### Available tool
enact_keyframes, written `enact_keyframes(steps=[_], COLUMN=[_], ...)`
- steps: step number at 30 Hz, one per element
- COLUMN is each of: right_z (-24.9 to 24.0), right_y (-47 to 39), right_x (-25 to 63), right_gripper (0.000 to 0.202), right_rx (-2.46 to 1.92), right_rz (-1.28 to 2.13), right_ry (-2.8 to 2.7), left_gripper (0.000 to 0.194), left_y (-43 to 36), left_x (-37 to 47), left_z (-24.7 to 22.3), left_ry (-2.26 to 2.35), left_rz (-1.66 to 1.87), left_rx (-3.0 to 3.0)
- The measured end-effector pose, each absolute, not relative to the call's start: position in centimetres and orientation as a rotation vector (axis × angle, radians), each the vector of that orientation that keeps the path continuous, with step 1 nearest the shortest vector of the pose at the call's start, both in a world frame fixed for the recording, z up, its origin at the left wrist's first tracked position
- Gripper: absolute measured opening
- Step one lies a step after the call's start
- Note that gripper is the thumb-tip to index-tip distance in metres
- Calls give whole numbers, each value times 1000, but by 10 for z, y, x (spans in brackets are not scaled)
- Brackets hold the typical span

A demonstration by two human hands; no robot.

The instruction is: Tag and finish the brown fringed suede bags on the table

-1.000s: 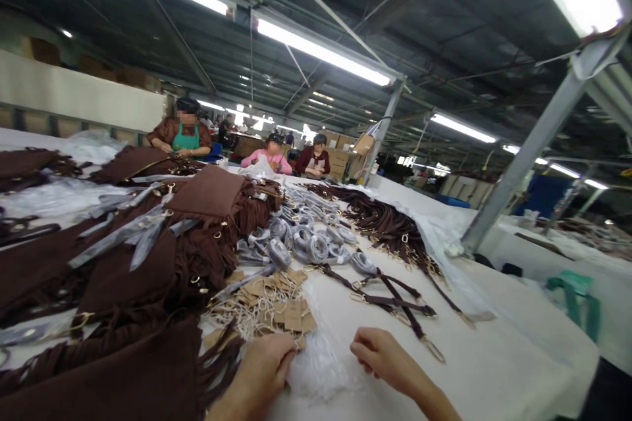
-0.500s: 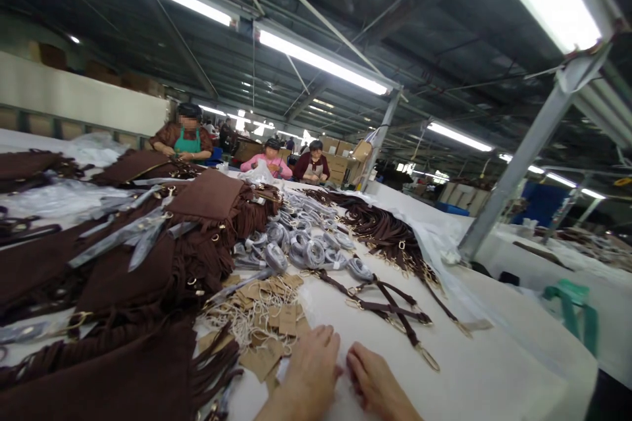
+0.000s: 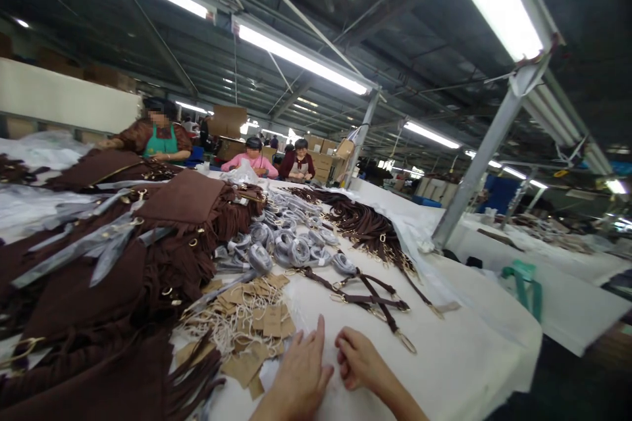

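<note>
My left hand (image 3: pixel 302 368) is over the white table, its fingers apart, beside a heap of brown paper tags with white strings (image 3: pixel 266 319). To its right my right hand (image 3: pixel 359 358) has its fingers curled in; whether anything small is between them is hidden. Clear plastic lies on the table between and beneath the hands. Ahead of them are dark brown straps with gold clasps (image 3: pixel 378 299), laid crossing one another. Beyond the tags sit coiled straps in clear wrapping (image 3: pixel 291 247).
Brown fringed bags (image 3: pixel 180 197) are piled across the left side. More brown straps (image 3: pixel 365 220) lie farther back. A person in a green apron (image 3: pixel 160 138) and two others are across the table. A metal post (image 3: pixel 474 164) rises at the right.
The view has swung slightly right, so the scene sits farther left. My left hand's index finger is now raised and its fingers are more spread; my right hand's fingers are curled more.
</note>
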State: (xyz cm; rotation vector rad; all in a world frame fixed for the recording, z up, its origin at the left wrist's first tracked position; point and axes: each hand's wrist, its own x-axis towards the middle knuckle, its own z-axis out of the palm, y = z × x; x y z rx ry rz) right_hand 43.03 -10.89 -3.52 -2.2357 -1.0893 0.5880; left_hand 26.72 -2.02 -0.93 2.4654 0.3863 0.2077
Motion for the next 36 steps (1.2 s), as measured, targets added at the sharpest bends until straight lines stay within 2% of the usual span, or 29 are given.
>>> enact_keyframes(steps=[6, 12, 22, 28, 30, 33, 36], right_z=[-22, -5, -22, 14, 34, 63, 89], right_y=[-121, -120, -87, -110, -130, -161, -185], right_x=[429, 410, 402, 417, 430, 452, 464], right_gripper=[18, 10, 17, 15, 15, 16, 26], right_rx=[-2193, -2250, -2583, -2621, -2577, -2277, -1986], right_rz=[611, 397, 103, 35, 107, 454, 487], right_ry=[-1048, -1280, -1519, -1609, -1526, -1140, -954], left_gripper=[83, 92, 87, 86, 89, 91, 85], left_y=[-16, -13, -15, -14, -12, -9, -5], left_x=[268, 271, 271, 277, 280, 285, 291], left_z=[-13, -23, -16, -17, -20, -31, -43], left_ry=[391, 374, 395, 393, 387, 381, 349], left_rz=[207, 214, 193, 59, 67, 135, 128], left_rx=[2405, 2412, 2440, 2586, 2579, 2549, 2550])
